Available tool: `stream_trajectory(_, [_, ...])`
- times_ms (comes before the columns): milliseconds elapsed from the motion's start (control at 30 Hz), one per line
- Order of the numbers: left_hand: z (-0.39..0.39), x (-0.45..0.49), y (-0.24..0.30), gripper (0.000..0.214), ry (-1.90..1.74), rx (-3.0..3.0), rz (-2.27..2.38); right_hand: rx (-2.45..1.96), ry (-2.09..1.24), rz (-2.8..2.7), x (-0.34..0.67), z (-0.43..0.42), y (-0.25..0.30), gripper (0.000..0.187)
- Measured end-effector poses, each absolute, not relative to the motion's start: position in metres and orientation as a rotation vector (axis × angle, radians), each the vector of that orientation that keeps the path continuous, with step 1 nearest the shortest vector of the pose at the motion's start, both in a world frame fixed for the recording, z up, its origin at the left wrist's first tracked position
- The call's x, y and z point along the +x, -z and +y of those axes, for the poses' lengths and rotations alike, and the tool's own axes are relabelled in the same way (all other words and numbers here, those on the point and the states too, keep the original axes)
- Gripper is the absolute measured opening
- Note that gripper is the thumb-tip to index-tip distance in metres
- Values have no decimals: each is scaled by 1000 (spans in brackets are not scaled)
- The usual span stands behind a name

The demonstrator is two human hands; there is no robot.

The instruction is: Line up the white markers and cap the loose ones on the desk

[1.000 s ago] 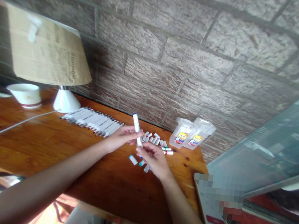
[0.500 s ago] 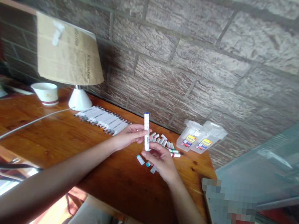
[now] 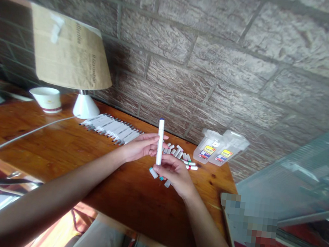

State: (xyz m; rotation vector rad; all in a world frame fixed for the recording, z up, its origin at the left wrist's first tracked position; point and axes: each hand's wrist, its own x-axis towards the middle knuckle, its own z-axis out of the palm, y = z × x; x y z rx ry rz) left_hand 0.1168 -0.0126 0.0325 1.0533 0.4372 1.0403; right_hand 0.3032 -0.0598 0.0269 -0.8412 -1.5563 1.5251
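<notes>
Upright between my hands is a white marker point(image 3: 160, 143) with a dark blue top end. My left hand point(image 3: 141, 148) grips it around the middle, fingers closed. The thumb and fingers of my right hand point(image 3: 176, 175) pinch its lower end. Just beyond my right hand lie several loose marker caps point(image 3: 176, 151), partly hidden by it. A teal-ended cap point(image 3: 153, 173) rests on the wood below the marker. To the left, a row of white markers point(image 3: 112, 127) lies side by side on the table.
Two clear plastic cases point(image 3: 206, 146) stand at the back right of the wooden table point(image 3: 109, 188). A lamp point(image 3: 86, 104) and a white cup point(image 3: 47, 99) are at the back left. A white cable point(image 3: 30, 130) crosses the left side. Behind is a brick wall point(image 3: 233, 68).
The marker has turned slightly in my hands, so its printed side shows less. Both hands keep hold of it. The whole view has shifted a little.
</notes>
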Motion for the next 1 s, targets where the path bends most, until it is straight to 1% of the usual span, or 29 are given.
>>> stream_trajectory(333, [-11, 117, -34, 34, -1180, 985, 476, -896, -1472, -1361, 305, -56, -26, 32])
stream_trajectory(600, [-10, 117, -32, 36, -1199, 973, 504, -859, -1492, -1333, 306, -54, -23, 28])
stream_trajectory(900, [-11, 115, -34, 41, -1176, 1027, 529, -926, -1544, -1349, 306, -56, -28, 34])
stream_trajectory(1000, [-15, 116, -38, 46, -1146, 1098, 540, -904, -1568, -1425, 305, -58, -28, 33])
